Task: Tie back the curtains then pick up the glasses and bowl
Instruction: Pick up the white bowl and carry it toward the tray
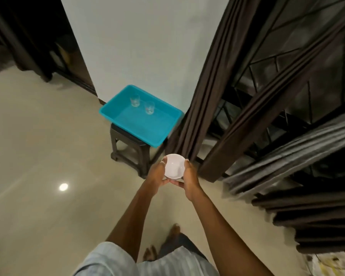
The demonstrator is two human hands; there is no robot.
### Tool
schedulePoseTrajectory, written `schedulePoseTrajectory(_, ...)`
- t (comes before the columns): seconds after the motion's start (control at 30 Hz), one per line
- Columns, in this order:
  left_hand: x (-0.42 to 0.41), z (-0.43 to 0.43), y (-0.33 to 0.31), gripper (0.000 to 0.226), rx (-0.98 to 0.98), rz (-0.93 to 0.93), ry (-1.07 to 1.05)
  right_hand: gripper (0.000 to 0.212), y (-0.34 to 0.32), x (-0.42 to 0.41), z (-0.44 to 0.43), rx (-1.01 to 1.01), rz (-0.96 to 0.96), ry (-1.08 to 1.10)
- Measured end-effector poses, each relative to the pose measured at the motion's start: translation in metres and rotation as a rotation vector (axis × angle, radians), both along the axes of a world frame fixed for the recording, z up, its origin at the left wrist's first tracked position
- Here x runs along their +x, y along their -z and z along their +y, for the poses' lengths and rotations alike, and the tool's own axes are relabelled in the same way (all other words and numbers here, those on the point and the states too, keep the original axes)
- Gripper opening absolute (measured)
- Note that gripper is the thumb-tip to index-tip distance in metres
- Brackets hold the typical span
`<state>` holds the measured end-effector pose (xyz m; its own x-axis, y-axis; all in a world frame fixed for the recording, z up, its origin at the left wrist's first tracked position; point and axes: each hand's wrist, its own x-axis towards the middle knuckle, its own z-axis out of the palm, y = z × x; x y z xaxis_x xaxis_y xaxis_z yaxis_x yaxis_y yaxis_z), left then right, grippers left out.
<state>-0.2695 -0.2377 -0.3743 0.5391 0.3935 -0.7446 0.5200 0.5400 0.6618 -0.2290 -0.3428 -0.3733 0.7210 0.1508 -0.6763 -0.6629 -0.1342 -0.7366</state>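
A small white bowl point(174, 166) is held in front of me between both hands. My left hand point(157, 173) cups its left side and my right hand point(190, 179) grips its right side and underside. Beyond the bowl, two clear glasses point(135, 100) point(149, 107) stand upright in a turquoise tray point(127, 118). Dark brown curtains point(207, 92) hang to the right of the tray, in front of a dark window grille.
The tray rests on a dark plastic stool point(127, 150) against a pale wall point(139, 46). More brown curtain folds point(311, 212) bunch low on the right. Glossy beige floor point(38, 156) spreads to the left. My bare feet point(161, 244) show below.
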Motion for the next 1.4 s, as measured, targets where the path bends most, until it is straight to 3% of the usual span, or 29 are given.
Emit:
schedulePoseTrajectory(0.23,0.034,0.067,-0.004,0.032,0.092,-0.015,0.059,0.044,0.009,0.042,0.071,0.052,0.046,0.030)
schedulePoseTrajectory(0.37,0.069,0.105,0.005,0.041,0.153,0.008,0.110,0.045,0.018,0.074,0.110,0.114,0.100,0.055)
schedulePoseTrajectory(0.6,0.143,0.170,0.012,0.038,0.211,0.048,0.174,0.039,0.018,0.138,0.169,0.143,0.143,0.159)
schedulePoseTrajectory(0.83,0.195,0.208,0.019,0.035,0.214,0.054,0.216,0.041,0.025,0.194,0.200,0.004,0.137,0.079)
schedulePoseTrajectory(1.03,0.223,0.241,0.048,0.039,0.643,0.073,0.513,0.040,0.039,0.230,0.221,-0.160,0.093,0.027)
schedulePoseTrajectory(1.13,0.242,0.261,0.065,0.038,0.743,0.085,0.620,0.036,0.053,0.242,0.233,-0.270,0.007,-0.009)
schedulePoseTrajectory(1.27,0.270,0.287,0.081,0.036,0.788,0.082,0.719,0.032,0.068,0.263,0.252,-0.348,-0.061,-0.013)
schedulePoseTrajectory(1.4,0.301,0.307,0.099,0.042,0.700,0.067,0.780,0.030,0.082,0.290,0.276,-0.395,-0.033,0.046)
